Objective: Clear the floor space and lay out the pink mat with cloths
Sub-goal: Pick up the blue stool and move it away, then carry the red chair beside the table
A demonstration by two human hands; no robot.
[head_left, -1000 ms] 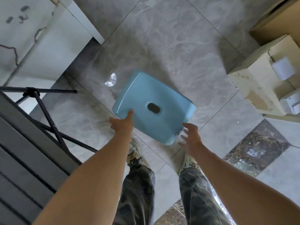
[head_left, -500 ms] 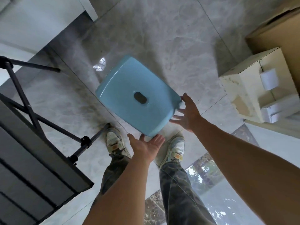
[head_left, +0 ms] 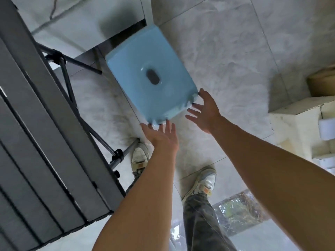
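Note:
A light blue plastic stool (head_left: 148,75) with an oval hole in its seat stands on the grey tiled floor, near the wall and the table's legs. My left hand (head_left: 161,135) is spread open, its fingertips touching the stool's near edge. My right hand (head_left: 204,111) is also open, fingers at the stool's near right corner. Neither hand grips it. No pink mat or cloths are in view.
A dark slatted folding table (head_left: 41,151) with black metal legs (head_left: 72,95) fills the left. Pale cardboard boxes (head_left: 297,127) with paper rolls stand at the right edge. My two shoes (head_left: 139,158) are on the tiles below the stool.
The stool has slid away from me toward the wall and the table legs. Both hands followed it with fingers spread, and my view turned left so the table takes up more of the frame.

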